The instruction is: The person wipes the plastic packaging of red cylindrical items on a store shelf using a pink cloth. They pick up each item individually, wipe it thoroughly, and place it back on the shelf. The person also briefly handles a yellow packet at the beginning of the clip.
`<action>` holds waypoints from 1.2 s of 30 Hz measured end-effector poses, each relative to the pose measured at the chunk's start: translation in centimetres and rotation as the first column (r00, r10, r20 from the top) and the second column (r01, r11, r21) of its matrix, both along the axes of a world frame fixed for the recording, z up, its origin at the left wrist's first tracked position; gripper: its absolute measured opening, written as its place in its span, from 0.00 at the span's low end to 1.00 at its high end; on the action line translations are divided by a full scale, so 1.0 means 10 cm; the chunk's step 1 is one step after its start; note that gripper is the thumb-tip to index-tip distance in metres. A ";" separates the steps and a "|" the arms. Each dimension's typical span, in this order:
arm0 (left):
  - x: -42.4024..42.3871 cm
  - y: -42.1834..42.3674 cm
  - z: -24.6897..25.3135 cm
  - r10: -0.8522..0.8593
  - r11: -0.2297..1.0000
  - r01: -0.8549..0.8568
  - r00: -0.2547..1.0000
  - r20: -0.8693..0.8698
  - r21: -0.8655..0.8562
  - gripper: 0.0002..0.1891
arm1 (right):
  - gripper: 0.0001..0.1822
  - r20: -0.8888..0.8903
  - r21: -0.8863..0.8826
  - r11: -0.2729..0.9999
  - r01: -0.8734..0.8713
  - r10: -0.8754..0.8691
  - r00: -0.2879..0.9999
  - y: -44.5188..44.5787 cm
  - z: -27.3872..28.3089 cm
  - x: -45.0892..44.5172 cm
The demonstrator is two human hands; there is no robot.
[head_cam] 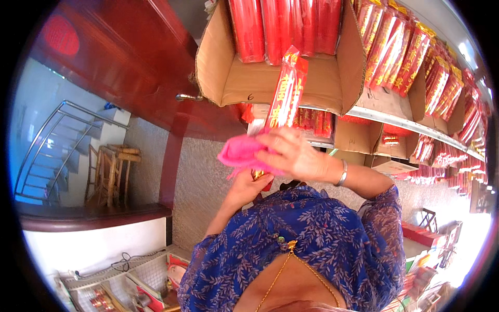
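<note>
My left hand (247, 189) grips the near, lower end of a long red plastic-wrapped packet (286, 93) bearing gold writing. The packet slants up and away from me, its far end in front of an open cardboard box (273, 84). In my right hand (294, 154) is a bright pink cloth (243, 150), held against the lower part of the packet. Cloth and fingers hide that stretch. Inside the box lie several larger red plastic-wrapped bundles (247, 31).
Shelves with a metal edge (405, 123) run right, carrying cardboard boxes and many red-and-gold packets (413, 58). Left are a dark red door (128, 50) with a handle (189, 97), bamboo stools (113, 167) and a staircase railing (58, 113). A wire display rack (113, 279) stands lower left.
</note>
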State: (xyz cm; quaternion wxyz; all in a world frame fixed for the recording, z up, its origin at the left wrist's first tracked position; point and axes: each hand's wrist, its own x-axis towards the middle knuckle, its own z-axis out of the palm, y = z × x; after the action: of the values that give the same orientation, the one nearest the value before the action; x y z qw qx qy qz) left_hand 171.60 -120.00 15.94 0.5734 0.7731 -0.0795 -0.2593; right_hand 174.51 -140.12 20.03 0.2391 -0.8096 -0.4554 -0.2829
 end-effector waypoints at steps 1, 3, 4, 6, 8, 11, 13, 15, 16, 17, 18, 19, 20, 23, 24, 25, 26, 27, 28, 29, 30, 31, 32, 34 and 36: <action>-0.03 -0.04 -0.05 0.049 0.997 -0.047 0.998 0.027 -0.055 0.27 | 0.21 0.018 0.014 1.000 0.019 -0.019 1.000 -0.05 0.02 0.10; -0.10 -0.12 -0.16 0.146 0.977 -0.132 0.987 0.073 -0.165 0.29 | 0.21 0.077 0.081 0.996 0.047 -0.053 0.996 -0.14 0.05 0.34; -0.12 -0.15 -0.14 0.150 0.982 -0.139 0.985 0.085 -0.129 0.30 | 0.21 0.095 0.097 0.992 0.080 -0.089 0.991 -0.20 0.11 0.43; -0.14 -0.20 -0.06 0.144 0.989 -0.139 0.983 0.110 -0.055 0.32 | 0.21 0.128 0.121 0.979 0.161 -0.177 0.976 -0.33 0.23 0.62; -0.15 -0.21 -0.08 0.168 0.984 -0.159 0.980 0.106 -0.082 0.31 | 0.20 0.116 0.146 0.958 0.246 -0.263 0.958 -0.42 0.34 0.80; -0.14 -0.21 0.01 0.152 0.985 -0.146 0.986 0.061 -0.098 0.31 | 0.17 0.088 0.329 0.892 0.309 -0.355 0.931 -0.60 0.53 0.95; -0.10 -0.16 0.06 0.130 0.987 -0.124 0.990 0.051 -0.106 0.31 | 0.14 -0.249 0.657 0.689 0.306 -0.185 0.951 -0.69 0.74 0.75; -0.05 -0.08 0.04 0.093 0.989 -0.085 0.994 0.060 -0.124 0.30 | 0.12 -0.233 0.833 0.448 0.325 -0.250 0.940 -0.76 0.98 0.39; -0.03 -0.04 0.02 0.085 0.989 -0.078 0.995 0.044 -0.126 0.30 | 0.13 -0.134 0.887 0.382 0.260 -0.327 0.935 -0.77 1.04 0.23; -0.01 0.01 0.00 0.076 0.989 -0.072 0.997 0.027 -0.130 0.30 | 0.16 -0.100 0.927 0.298 0.229 -0.393 0.914 -0.78 1.04 0.11; 0.02 0.03 0.01 0.058 0.990 -0.056 0.998 0.016 -0.130 0.30 | 0.15 -0.010 0.954 0.268 0.136 -0.426 0.905 -0.80 1.00 0.02; 0.04 0.05 0.01 0.038 0.990 -0.036 0.999 0.015 -0.136 0.29 | 0.15 0.080 0.969 0.244 0.039 -0.459 0.885 -0.81 0.95 -0.05; 0.07 0.08 0.02 0.019 0.990 -0.017 1.000 0.013 -0.143 0.29 | 0.14 0.066 0.946 0.306 0.106 -0.503 0.861 -0.81 0.88 -0.14; 0.14 0.12 0.05 -0.050 0.986 0.060 0.997 0.064 -0.155 0.28 | 0.12 0.067 0.781 0.515 0.352 -0.630 0.774 -0.68 0.61 -0.29; 0.16 0.14 0.05 -0.074 0.984 0.088 0.993 0.088 -0.157 0.28 | 0.13 0.051 0.741 0.567 0.360 -0.581 0.812 -0.60 0.56 -0.25; 0.18 0.14 0.03 -0.082 0.974 0.096 0.994 0.078 -0.207 0.27 | 0.15 -0.131 0.725 0.522 0.449 -0.535 0.835 -0.50 0.38 -0.23; 0.20 0.15 -0.01 -0.089 0.961 0.103 0.994 0.067 -0.257 0.26 | 0.17 -0.157 0.688 0.566 0.453 -0.494 0.855 -0.42 0.26 -0.17; 0.21 0.16 -0.02 -0.085 0.948 0.098 0.995 0.054 -0.301 0.25 | 0.18 -0.272 0.602 0.602 0.524 -0.463 0.844 -0.31 0.16 -0.15; 0.22 0.18 0.01 -0.076 0.951 0.076 0.997 0.011 -0.300 0.23 | 0.19 -0.314 0.561 0.647 0.517 -0.411 0.856 -0.20 0.00 -0.13; 0.23 0.19 0.06 -0.065 0.954 0.053 0.997 -0.032 -0.296 0.22 | 0.19 -0.214 0.444 0.765 0.466 -0.415 0.884 -0.11 -0.16 -0.15; 0.24 0.20 0.09 -0.053 0.957 0.030 0.996 -0.072 -0.290 0.20 | 0.21 -0.181 0.480 0.782 0.399 -0.357 0.917 0.04 -0.35 -0.16; 0.26 0.24 0.04 -0.003 0.933 -0.041 0.992 -0.123 -0.358 0.20 | 0.21 -0.069 0.350 0.871 0.344 -0.343 0.937 0.15 -0.35 -0.26; 0.30 0.29 -0.07 0.044 0.900 -0.116 0.983 -0.177 -0.420 0.20 | 0.23 -0.063 0.321 0.901 0.292 -0.288 0.956 0.26 -0.34 -0.36; 0.32 0.30 0.02 -0.127 0.925 0.103 0.991 -0.041 -0.367 0.29 | 0.25 -0.144 0.323 0.926 0.193 -0.153 0.978 0.43 -0.40 -0.54; 0.40 0.38 -0.10 -0.165 0.811 -0.014 0.954 -0.251 -0.585 0.34 | 0.25 -0.154 0.242 0.962 0.128 -0.092 0.984 0.48 -0.48 -0.63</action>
State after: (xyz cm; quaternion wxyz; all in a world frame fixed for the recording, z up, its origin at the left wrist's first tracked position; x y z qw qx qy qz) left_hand 175.59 -116.15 14.95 0.7759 0.5111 -0.1007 -0.3560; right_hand 168.24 -135.30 15.23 0.3552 -0.8149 -0.3522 -0.2929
